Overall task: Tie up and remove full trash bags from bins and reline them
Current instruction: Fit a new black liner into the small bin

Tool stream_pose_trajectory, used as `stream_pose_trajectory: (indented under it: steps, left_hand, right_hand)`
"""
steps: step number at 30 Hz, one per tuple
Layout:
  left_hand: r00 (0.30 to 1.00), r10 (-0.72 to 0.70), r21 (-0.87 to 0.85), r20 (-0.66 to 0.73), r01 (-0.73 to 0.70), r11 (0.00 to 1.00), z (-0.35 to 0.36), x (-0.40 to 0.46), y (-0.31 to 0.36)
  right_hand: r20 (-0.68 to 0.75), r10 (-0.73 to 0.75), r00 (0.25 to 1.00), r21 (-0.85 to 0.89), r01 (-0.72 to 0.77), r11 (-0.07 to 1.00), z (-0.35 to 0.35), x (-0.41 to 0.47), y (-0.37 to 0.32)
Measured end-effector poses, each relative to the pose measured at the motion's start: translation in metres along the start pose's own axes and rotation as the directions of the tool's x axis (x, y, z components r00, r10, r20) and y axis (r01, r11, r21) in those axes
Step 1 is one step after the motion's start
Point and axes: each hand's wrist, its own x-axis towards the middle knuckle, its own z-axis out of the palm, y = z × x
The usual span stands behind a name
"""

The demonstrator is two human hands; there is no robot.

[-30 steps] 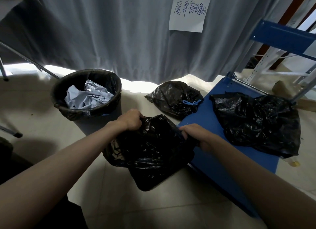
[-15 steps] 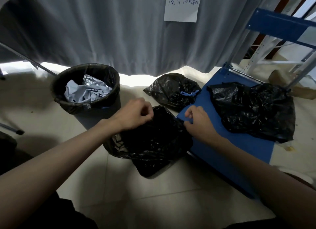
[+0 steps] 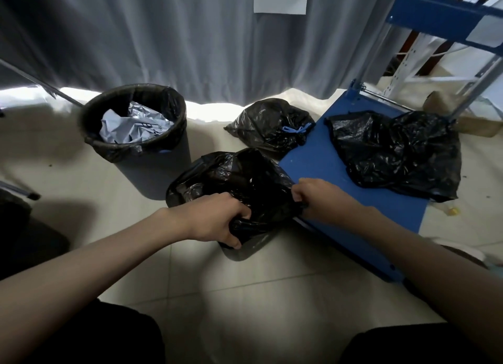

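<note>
head view: a person's left hand (image 3: pixel 217 222) and right hand (image 3: pixel 313 197), a little apart, each grip gathered plastic of a black trash bag (image 3: pixel 234 181) resting on the tiled floor (image 3: pixel 245 295) beside a blue cart (image 3: pixel 362 200). the tying step appears under way; the next move likely calls for drawing the two ends together into a knot. behind, a lined bin (image 3: pixel 136 124) holds crumpled pale paper. a tied bag (image 3: pixel 269 124) lies nearby; another bag (image 3: pixel 397 151) sits on the cart.
</note>
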Motion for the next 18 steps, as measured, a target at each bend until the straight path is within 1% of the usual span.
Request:
stream_pose_trajectory:
  steps: [3, 6, 9, 11, 12, 14, 16, 17, 18]
  left_hand:
    - [1.000, 0.011, -0.049, 0.025, -0.010, 0.999, 0.004, -0.002, -0.002]
    - [0.998, 0.021, -0.008, 0.053, -0.021, 1.000, 0.009, -0.002, -0.003]
    - [0.999, 0.025, 0.041, 0.025, -0.026, 0.999, 0.012, -0.001, -0.001]
    - [0.999, 0.032, 0.059, -0.007, -0.032, 0.998, 0.014, 0.000, 0.001]
    - [0.999, 0.037, 0.061, -0.032, -0.035, 0.998, 0.015, 0.001, 0.003]
    - [0.994, 0.062, 0.057, -0.089, -0.057, 0.997, 0.017, 0.001, 0.009]
    - [0.986, 0.111, 0.111, -0.128, -0.097, 0.989, 0.019, 0.001, 0.014]
    - [0.981, 0.139, 0.160, -0.135, -0.117, 0.980, 0.019, 0.000, 0.016]
    - [0.977, 0.167, 0.200, -0.136, -0.138, 0.970, 0.019, -0.001, 0.016]
  right_hand:
    - [-0.007, 0.037, 0.999, -0.005, -0.037, 0.999, 0.000, -0.006, -0.003]
    - [0.033, 0.073, 0.997, -0.039, -0.072, 0.997, -0.009, -0.009, -0.006]
    - [0.107, 0.115, 0.988, -0.076, -0.107, 0.991, -0.021, -0.010, -0.008]
    - [0.157, 0.120, 0.980, -0.121, -0.102, 0.987, -0.025, -0.010, -0.013]
    - [0.148, 0.109, 0.983, -0.132, -0.089, 0.987, -0.026, -0.009, -0.018]
    - [0.067, 0.072, 0.995, -0.093, -0.066, 0.994, -0.025, -0.008, -0.028]
    - [-0.003, 0.024, 1.000, 0.001, -0.024, 1.000, -0.021, -0.007, -0.039]
    - [-0.002, -0.013, 1.000, 0.052, 0.013, 0.999, -0.018, -0.008, -0.045]
    - [0.026, -0.059, 0.998, 0.094, 0.056, 0.994, -0.015, -0.008, -0.050]
